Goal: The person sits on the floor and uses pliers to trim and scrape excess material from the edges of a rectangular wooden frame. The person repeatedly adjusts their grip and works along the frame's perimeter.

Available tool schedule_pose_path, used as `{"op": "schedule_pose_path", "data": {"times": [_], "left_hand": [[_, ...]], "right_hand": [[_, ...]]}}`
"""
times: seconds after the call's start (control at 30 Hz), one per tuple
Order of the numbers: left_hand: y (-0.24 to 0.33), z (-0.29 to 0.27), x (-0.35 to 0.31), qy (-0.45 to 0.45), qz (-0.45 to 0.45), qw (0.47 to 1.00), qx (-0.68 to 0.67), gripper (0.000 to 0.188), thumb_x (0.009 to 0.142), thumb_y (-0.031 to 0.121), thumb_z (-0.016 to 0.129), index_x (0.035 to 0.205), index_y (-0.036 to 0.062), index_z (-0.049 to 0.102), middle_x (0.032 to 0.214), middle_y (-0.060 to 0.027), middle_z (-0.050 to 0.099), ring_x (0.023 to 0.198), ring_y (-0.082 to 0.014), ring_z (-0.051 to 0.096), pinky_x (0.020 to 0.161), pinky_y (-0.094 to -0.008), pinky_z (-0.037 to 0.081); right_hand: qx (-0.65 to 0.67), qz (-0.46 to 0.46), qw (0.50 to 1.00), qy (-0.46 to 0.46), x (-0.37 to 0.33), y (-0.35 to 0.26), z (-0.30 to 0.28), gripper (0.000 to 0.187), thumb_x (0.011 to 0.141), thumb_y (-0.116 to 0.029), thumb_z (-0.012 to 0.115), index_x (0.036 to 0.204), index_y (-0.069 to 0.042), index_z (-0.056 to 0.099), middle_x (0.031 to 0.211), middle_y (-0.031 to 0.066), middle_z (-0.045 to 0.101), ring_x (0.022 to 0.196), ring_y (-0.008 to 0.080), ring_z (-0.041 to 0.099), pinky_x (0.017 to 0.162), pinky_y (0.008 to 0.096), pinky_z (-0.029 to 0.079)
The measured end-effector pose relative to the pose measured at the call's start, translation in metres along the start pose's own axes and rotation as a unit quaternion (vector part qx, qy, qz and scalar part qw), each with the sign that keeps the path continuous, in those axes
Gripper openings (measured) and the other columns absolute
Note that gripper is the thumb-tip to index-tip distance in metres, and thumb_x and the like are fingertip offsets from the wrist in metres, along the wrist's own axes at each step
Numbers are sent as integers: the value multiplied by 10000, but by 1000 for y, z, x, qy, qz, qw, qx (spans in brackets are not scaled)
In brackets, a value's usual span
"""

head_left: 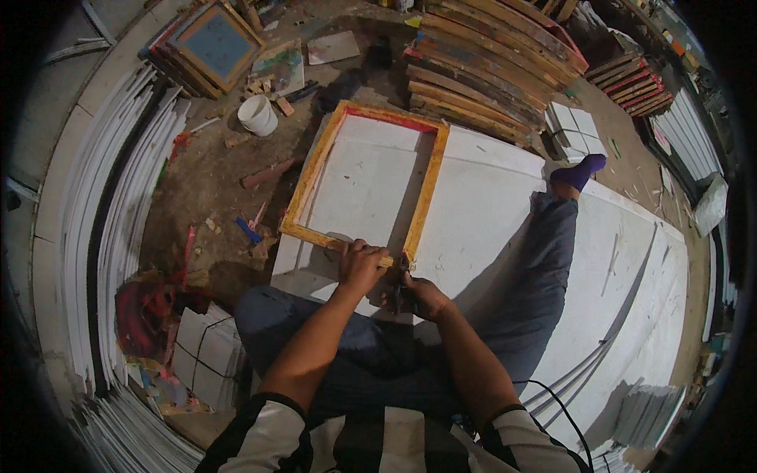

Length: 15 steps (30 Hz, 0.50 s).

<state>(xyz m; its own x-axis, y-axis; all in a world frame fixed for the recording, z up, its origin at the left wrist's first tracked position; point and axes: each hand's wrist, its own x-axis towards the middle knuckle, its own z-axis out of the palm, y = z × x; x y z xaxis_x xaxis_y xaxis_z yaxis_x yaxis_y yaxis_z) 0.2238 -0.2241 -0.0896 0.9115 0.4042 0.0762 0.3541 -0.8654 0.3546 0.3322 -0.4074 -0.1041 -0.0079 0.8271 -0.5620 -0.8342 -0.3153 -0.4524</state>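
A rectangular wooden frame (430, 185), yellowish with red along its inner far edge, lies in front of me, its near side toward my lap. My left hand (363, 266) is closed around the near bar of the frame, close to the right-hand corner. At that corner, my right hand (422, 298) is closed around a dark hand tool (405, 296) that looks like pliers. The tool's head is at or beside the corner joint; my fingers and shadow hide whether it bites on anything.
White sheets (489, 189) lie under the frame and my outstretched leg. A white bucket (258, 115), wood scraps and framed screens (217, 47) stand far left. Stacked wooden frames (481, 71) fill the far side. Bundled white strips (130, 205) line the left; a tied white stack (206, 355) sits near left.
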Motion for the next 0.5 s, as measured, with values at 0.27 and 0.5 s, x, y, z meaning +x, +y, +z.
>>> {"op": "schedule_pose_path", "data": {"times": [0.27, 0.5], "left_hand": [[-2, 3, -1, 5, 2, 1000, 12, 413, 702, 234, 853, 1101, 204, 750, 1082, 43, 743, 1133, -250, 573, 1007, -523, 391], [-3, 0, -1, 2, 11, 1000, 25, 407, 710, 216, 833, 1108, 236, 750, 1081, 52, 735, 1144, -237, 569, 1014, -498, 390]], "right_hand": [[18, -28, 997, 69, 21, 24, -1, 503, 1020, -505, 552, 1088, -7, 579, 869, 128, 672, 738, 261, 656, 671, 397, 522], [-45, -38, 981, 187, 14, 14, 30, 421, 1033, -459, 560, 978, -42, 570, 782, 116, 648, 646, 239, 620, 582, 365, 480]]}}
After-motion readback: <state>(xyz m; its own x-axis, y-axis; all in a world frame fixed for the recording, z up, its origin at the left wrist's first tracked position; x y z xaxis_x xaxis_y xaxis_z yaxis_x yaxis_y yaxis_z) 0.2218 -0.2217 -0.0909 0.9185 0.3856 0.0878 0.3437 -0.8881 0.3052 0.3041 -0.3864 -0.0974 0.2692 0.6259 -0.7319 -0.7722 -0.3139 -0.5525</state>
